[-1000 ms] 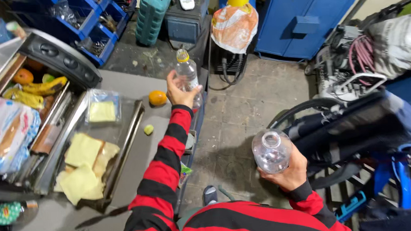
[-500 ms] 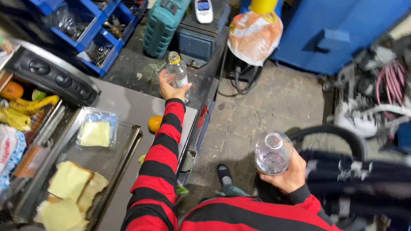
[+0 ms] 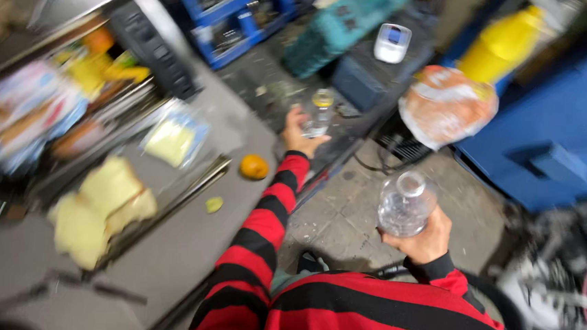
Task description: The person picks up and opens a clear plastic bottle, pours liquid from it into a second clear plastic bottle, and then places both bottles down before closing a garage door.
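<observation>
head view, blurred by motion, looks down on a grey worktop that fills the 9 o'clock half of the frame. at 3 o'clock stands a big blue cabinet, with a yellow container on top of it toward 1 o'clock. a metal tray lies on the worktop at 9 o'clock, carrying pale yellow slices and a clear bag with a yellow block inside. at 12 o'clock a teal tool case lies on a dark bench, with blue bins beyond it at 11 o'clock. an orange and white plastic bag hangs between the bench and the cabinet at 2 o'clock.

the left hand, at the end of a red and black striped sleeve, is stretched out toward 12 o'clock and is wrapped around a small clear bottle with a yellow cap, which stands upright on the dark bench edge. the right hand, at 4 o'clock over the concrete floor, grips an open clear bottle from below, its mouth uncapped and facing up.

a white handheld device lies just beside the teal case. an orange fruit sits on the worktop near the left sleeve, and a small green piece lies close to it toward 7 o'clock.
</observation>
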